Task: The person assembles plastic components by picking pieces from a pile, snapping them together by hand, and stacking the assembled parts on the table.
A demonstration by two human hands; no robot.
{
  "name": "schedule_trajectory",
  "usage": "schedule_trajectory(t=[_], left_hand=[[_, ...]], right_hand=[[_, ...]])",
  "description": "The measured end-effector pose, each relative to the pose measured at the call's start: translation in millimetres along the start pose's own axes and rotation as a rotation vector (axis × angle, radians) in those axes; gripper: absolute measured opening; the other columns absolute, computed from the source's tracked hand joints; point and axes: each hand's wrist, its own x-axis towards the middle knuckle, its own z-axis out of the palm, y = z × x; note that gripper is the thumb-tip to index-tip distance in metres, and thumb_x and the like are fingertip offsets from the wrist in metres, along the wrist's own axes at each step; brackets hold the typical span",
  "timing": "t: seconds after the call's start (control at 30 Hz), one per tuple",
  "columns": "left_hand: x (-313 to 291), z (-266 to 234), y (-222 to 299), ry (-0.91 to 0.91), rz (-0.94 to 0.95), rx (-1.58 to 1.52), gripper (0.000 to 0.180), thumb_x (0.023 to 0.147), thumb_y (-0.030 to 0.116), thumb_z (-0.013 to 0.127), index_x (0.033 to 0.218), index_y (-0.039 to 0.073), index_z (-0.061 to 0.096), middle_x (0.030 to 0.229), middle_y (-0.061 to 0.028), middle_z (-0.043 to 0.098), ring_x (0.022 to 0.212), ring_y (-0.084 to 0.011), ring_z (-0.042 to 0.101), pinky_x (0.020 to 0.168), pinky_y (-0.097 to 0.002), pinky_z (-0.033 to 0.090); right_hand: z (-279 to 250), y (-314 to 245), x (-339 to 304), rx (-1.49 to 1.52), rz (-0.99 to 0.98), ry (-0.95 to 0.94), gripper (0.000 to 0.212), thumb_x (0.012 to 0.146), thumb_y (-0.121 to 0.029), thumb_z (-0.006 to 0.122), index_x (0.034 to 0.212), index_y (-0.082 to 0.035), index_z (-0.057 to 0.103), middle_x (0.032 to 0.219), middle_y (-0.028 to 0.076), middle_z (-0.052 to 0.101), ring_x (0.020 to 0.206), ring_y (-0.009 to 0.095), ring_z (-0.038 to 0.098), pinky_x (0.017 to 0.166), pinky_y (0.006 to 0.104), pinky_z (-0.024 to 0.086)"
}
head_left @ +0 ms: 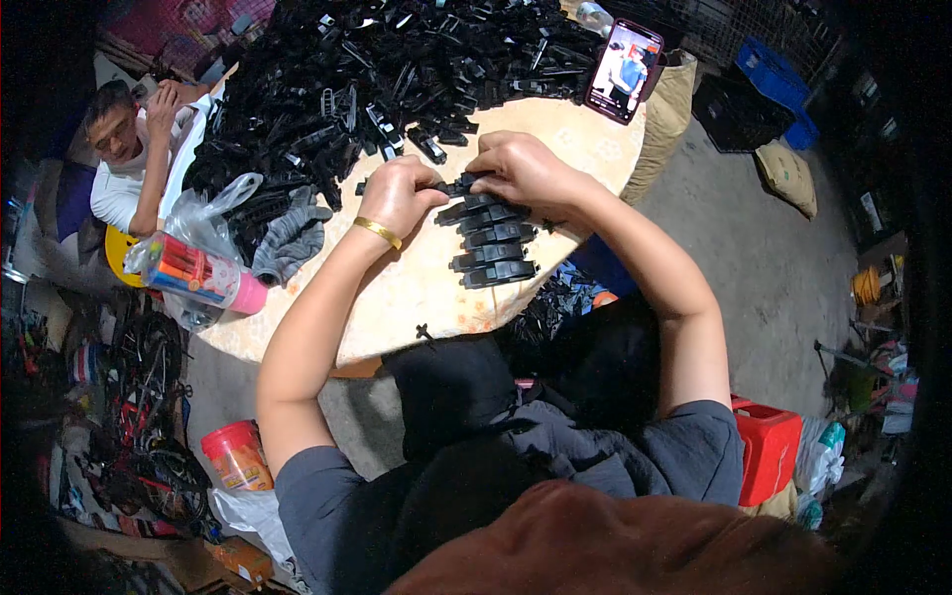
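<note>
My left hand [393,201] and my right hand [529,169] meet over the table [397,302]. Both are closed, fingers pinching a slim black plastic piece [454,186] from its two ends. Its exact kind is partly hidden by the fingers. Just below, toward me, several curved black plastic pieces [496,253] lie side by side in a neat column. A large heap of loose black plastic parts [416,59] covers the far side of the table. A small cross-shaped black scrap [424,331] rests at the near edge.
A lit phone [625,71] leans at the far right of the table. At the left lie a grey glove [290,238] and a clear container with a pink end [213,276]. Another person [134,178] sits at the left. A red box [766,446] stands on the floor at right.
</note>
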Motion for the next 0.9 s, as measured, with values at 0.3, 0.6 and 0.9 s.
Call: schedule_trajectory(t=[0.3, 0.6, 0.9], left_hand=[[0, 8, -6, 0.012, -0.094, -0.185, 0.018, 0.063, 0.011, 0.075, 0.077, 0.001, 0.068, 0.072, -0.0106, 0.060, 0.068, -0.0233, 0.059, 0.063, -0.0312, 0.047], [1, 6, -4, 0.000, -0.062, -0.099, 0.019, 0.063, 0.014, 0.075, 0.075, 0.001, 0.068, 0.072, -0.0114, 0.059, 0.067, -0.0241, 0.059, 0.062, -0.0322, 0.047], [2, 12, 1, -0.005, 0.017, -0.128, 0.019, 0.064, 0.012, 0.075, 0.074, 0.000, 0.065, 0.069, -0.0099, 0.057, 0.062, -0.0225, 0.056, 0.059, -0.0316, 0.045]], right_hand=[[-1, -1, -3, 0.121, 0.082, -0.011, 0.025, 0.068, -0.013, 0.072, 0.089, -0.001, 0.067, 0.073, 0.011, 0.055, 0.072, 0.028, 0.055, 0.065, 0.0364, 0.045], [-6, -2, -5, -0.070, 0.026, -0.030, 0.024, 0.069, -0.012, 0.071, 0.091, -0.002, 0.067, 0.078, 0.012, 0.056, 0.081, 0.028, 0.054, 0.071, 0.0367, 0.045], [1, -1, -1, 0.055, 0.042, -0.068, 0.024, 0.070, -0.016, 0.072, 0.090, -0.003, 0.068, 0.075, 0.010, 0.057, 0.077, 0.027, 0.055, 0.069, 0.0351, 0.044]])
